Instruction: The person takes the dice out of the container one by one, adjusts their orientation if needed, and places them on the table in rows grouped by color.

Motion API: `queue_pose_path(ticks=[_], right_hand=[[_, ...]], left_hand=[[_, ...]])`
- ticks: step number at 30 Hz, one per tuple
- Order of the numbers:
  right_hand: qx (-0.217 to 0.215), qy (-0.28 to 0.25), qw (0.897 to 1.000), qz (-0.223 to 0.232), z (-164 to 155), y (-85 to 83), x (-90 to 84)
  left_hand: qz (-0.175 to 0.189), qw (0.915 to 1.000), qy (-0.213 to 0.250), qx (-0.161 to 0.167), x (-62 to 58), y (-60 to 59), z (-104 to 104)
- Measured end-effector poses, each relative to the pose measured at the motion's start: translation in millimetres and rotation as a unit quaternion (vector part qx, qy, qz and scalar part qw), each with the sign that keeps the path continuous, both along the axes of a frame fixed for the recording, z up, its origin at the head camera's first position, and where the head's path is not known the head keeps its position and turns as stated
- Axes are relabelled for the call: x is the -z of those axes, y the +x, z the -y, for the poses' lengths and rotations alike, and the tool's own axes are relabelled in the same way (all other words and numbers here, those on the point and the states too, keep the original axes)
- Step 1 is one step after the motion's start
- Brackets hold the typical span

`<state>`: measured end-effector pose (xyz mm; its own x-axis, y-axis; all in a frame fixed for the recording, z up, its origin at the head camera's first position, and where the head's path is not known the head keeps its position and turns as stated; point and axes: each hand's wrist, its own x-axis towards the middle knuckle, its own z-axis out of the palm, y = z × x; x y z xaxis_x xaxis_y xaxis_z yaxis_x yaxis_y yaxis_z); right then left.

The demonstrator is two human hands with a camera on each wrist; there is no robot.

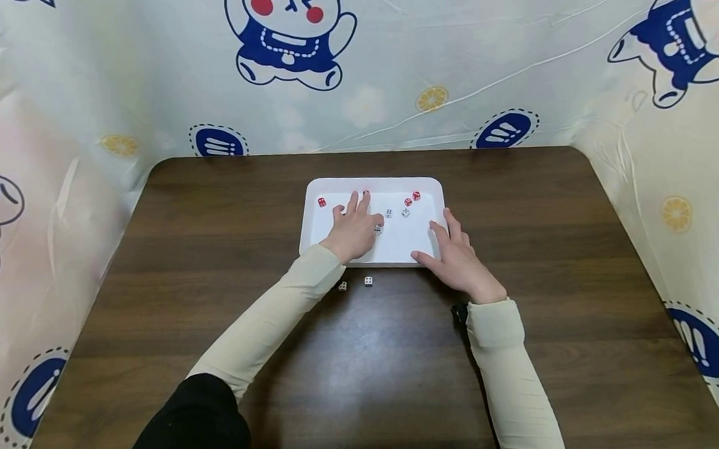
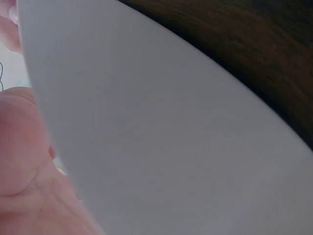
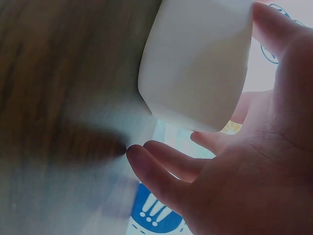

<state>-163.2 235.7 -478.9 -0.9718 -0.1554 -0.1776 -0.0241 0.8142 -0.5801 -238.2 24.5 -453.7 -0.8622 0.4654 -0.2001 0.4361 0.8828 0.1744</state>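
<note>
A shallow white tray lies on the table with red and white dice in it. My left hand reaches over its left half, fingers spread and extended. Close to its thumb is a white die; a red die peeks out at the fingertips. What lies under the palm is hidden. At the tray's front right corner is my right hand, thumb by the front rim and fingers along the right side. The right wrist view shows this hand with fingers apart around the tray's corner.
Two white dice, one and another, lie on the brown table in front of the tray. Inside the tray, a red die sits at the left. A patterned curtain surrounds the table's back and sides.
</note>
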Motion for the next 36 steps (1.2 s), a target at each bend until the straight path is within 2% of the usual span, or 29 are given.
queue_pose_path(ticks=[14, 36], right_hand=[[0.004, -0.001, 1.000, 0.005, 1, 0.2, -1.5], [0.004, -0.002, 1.000, 0.002, 1, 0.9, -1.7]], left_hand=[[-0.013, 0.9999, -0.003, 0.006, 7.5, -1.8, -1], [-0.004, 1.0000, -0.006, -0.004, 13.0, -4.2, 0]])
